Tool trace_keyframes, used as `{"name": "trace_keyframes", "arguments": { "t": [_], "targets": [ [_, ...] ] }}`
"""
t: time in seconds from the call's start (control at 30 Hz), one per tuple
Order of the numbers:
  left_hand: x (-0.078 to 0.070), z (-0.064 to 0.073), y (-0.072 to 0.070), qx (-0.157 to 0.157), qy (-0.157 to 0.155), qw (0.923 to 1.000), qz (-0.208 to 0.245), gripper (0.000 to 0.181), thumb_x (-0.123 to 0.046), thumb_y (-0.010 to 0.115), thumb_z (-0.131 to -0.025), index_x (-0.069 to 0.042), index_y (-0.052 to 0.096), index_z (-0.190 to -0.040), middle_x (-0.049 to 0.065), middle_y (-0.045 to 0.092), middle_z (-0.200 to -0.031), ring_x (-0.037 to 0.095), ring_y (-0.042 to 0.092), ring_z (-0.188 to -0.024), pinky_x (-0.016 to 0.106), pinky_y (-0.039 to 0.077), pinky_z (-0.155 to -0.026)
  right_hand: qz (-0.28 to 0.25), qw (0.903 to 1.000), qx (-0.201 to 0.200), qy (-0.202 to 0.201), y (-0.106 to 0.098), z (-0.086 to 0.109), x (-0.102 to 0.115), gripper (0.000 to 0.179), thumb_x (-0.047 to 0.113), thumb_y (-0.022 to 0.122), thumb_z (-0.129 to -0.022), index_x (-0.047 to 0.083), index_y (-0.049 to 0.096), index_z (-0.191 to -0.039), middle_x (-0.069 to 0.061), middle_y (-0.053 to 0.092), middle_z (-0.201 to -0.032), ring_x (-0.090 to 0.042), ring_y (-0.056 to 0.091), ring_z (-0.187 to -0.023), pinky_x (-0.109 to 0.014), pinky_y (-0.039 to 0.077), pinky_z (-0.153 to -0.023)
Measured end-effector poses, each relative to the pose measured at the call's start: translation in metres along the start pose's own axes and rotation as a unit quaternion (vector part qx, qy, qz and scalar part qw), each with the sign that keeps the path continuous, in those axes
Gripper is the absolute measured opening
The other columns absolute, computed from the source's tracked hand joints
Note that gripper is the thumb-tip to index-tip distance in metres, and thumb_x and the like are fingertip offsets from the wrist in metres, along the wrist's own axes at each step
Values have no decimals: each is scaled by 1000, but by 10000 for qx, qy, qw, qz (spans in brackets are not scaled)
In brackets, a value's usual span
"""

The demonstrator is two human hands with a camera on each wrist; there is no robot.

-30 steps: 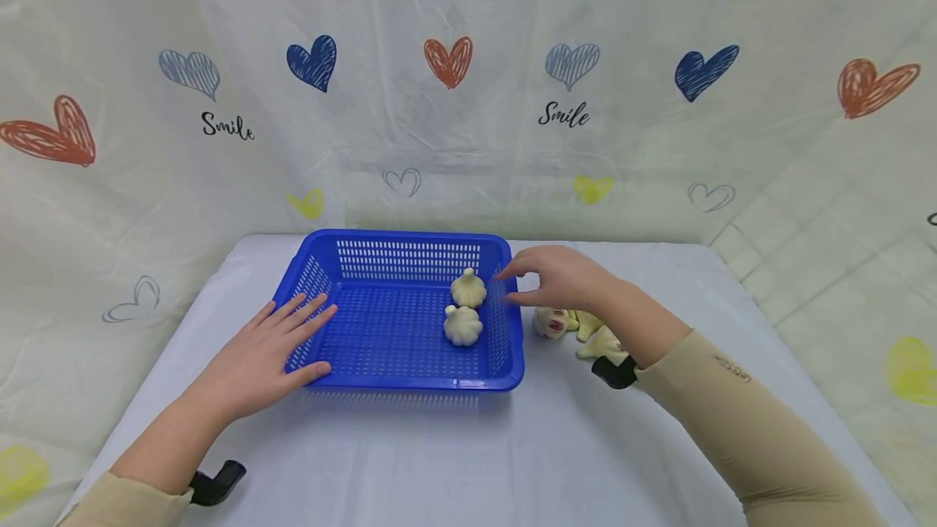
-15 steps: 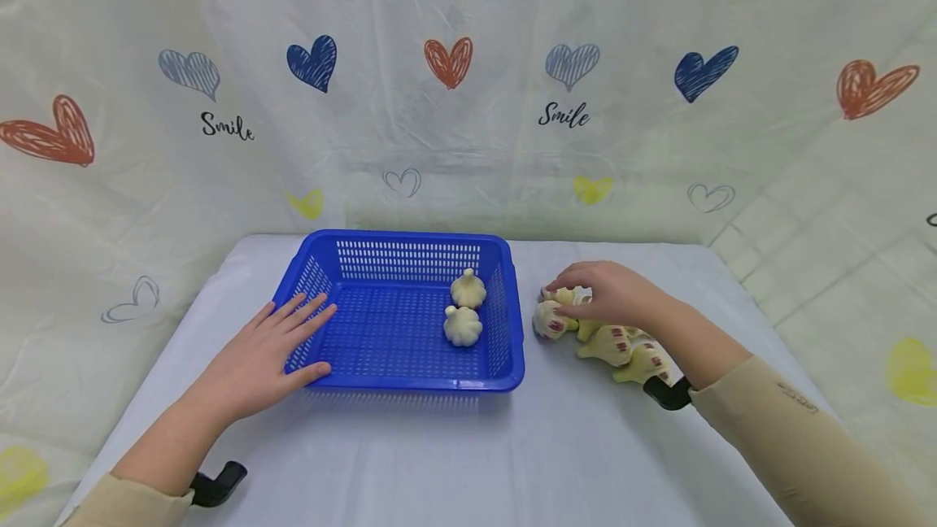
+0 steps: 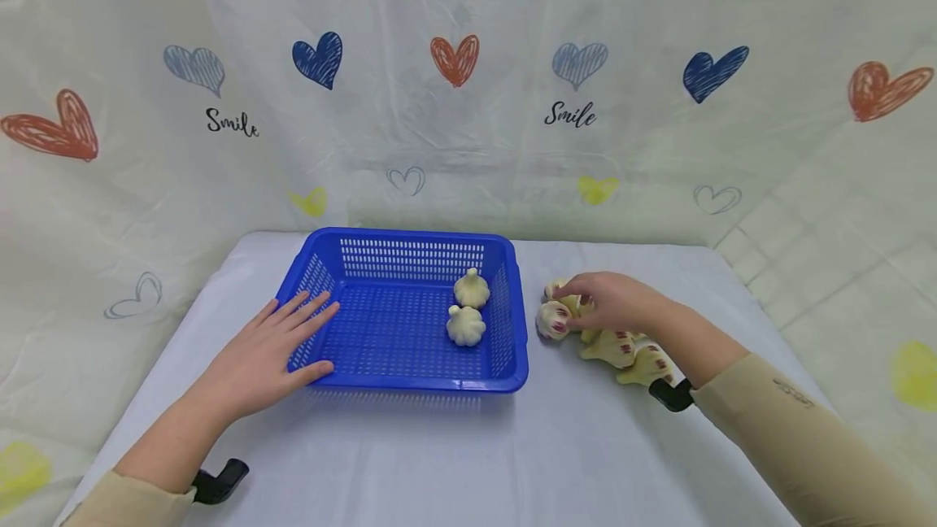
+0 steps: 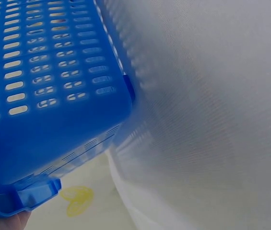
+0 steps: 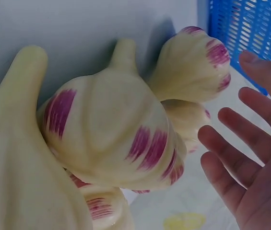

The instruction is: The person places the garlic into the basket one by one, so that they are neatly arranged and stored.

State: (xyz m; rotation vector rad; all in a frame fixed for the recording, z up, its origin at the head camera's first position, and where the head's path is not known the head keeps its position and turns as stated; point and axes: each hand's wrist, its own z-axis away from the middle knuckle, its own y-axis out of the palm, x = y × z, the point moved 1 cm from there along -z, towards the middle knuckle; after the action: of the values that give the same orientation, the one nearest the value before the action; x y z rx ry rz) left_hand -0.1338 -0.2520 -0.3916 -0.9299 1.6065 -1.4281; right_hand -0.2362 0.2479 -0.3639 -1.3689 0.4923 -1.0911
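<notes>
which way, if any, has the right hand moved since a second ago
Yes: in the head view, judged against the blue basket, the right hand has moved right, from the basket's right rim to the garlic bulbs beside it.

R hand (image 5: 269, 177) nr purple-marked garlic bulbs (image 5: 101, 124), blue bskt (image 5: 250, 33) beyond

Head cam fwd; all share bskt (image 3: 391, 328).

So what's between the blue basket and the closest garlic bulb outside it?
Nothing but a narrow bare strip of white tablecloth, between the right side of the blue basket and that garlic bulb. The head view shows it.
</notes>
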Motion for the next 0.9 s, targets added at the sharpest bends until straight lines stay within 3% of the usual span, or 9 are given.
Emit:
{"name": "trace_keyframes", "arguments": {
  "t": [0.2, 0.33, 0.53, 0.7, 0.9],
  "targets": [
    [-2, -1, -2, -111, 83, 9999, 16, 80, -63, 55, -93, -22, 31, -157, 6, 26, -163, 37, 20, -149, 53, 6, -122, 324, 9992, 31, -246, 6, -7, 0, 43, 35, 77, -86, 17, 69, -125, -2, 67, -116, -21, 62, -92, -44, 52, -86],
    [-2, 0, -3, -159, 118, 9998, 48, 80, -62, 56, -93, -22, 31, -157, 6, 27, -162, 37, 21, -148, 56, 10, -121, 442, 9982, 66, -410, 10, -9, 0, 41, 32, 78, -86, 16, 70, -123, -3, 68, -115, -22, 62, -97, -46, 52, -91],
    [-1, -1, -2, -19, 20, 10000, 67, 82, -63, 55, -92, -22, 29, -158, 5, 25, -163, 36, 19, -149, 55, 9, -121, 524, 9968, 140, -590, 13, -10, 1, 38, 30, 77, -87, 16, 70, -122, 2, 66, -103, -18, 59, -87, -39, 51, -82],
    [-1, -1, -3, 28, -8, 9999, 109, 82, -63, 55, -92, -23, 28, -158, 4, 24, -164, 36, 18, -150, 50, 2, -123, 376, 9965, 110, -740, 16, -6, 5, 34, 28, 76, -88, 16, 70, -119, 5, 64, -96, -18, 58, -82, -36, 49, -76],
    [-2, 0, -4, -29, 25, 9999, 104, 81, -62, 55, -93, -22, 27, -158, 5, 24, -163, 36, 19, -149, 49, 1, -123, 438, 9968, 82, -665, 19, -1, 8, 41, 29, 76, -87, 15, 68, -126, 2, 65, -106, -20, 58, -91, -40, 50, -86]
  ]
}}
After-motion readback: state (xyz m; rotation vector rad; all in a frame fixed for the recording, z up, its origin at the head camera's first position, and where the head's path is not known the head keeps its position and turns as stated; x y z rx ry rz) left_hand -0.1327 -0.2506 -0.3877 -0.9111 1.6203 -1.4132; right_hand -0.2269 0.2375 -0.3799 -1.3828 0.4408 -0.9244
